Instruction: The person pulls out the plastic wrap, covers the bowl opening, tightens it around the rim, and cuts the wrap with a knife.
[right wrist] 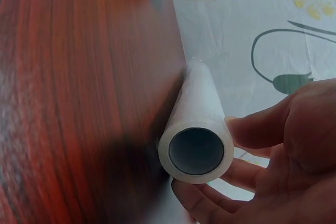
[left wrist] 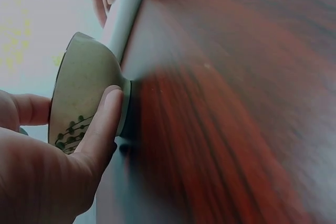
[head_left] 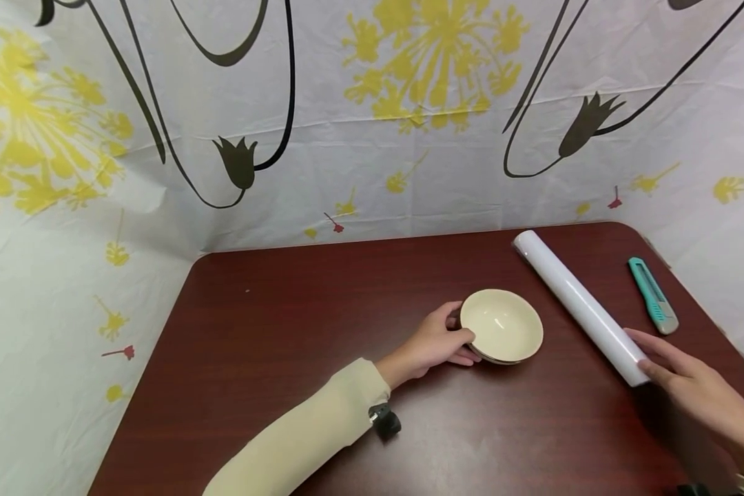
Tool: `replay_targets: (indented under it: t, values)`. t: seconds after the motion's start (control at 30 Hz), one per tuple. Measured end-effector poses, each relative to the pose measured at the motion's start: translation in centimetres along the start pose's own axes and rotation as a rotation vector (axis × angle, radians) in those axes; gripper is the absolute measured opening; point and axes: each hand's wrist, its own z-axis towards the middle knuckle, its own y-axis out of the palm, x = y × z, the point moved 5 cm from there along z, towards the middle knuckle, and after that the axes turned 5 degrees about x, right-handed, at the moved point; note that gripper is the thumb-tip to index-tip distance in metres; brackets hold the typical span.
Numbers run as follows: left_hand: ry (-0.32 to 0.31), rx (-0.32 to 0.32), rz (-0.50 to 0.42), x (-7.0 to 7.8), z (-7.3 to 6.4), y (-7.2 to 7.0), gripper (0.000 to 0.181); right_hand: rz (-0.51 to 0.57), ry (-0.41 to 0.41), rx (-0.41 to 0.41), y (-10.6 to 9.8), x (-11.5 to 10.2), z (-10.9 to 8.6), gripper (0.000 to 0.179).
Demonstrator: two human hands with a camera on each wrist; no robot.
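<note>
My left hand (head_left: 434, 344) pinches a round, cream-glazed ceramic bowl (head_left: 502, 325) by its side; my right hand (head_left: 699, 391) grips the near end of a glossy white hollow roll (head_left: 579, 303).

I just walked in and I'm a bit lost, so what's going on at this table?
A person is handling two things at the dark red-brown wooden-looking table. Their left hand grips the side of a round cream bowl with a dark rim. Their right hand holds the near end of a long white roll with a hollow core. Beyond the roll, a teal and grey box cutter lies on the table, in neither hand.
</note>
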Motion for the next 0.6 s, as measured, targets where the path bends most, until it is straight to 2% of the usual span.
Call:
replay_targets:
  t: [0.4, 0.6]
  values:
    - [-0.007, -0.01, 0.002, -0.6, -3.0, -3.2, 0.074, -0.019, -0.039, -0.055, 0.3, -1.2, 0.3, 0.058]
    - [-0.006, -0.012, -0.01, -0.8, -4.3, -4.8, 0.073, -0.004, -0.094, -0.05, 0.8, -1.4, 0.5, 0.058]
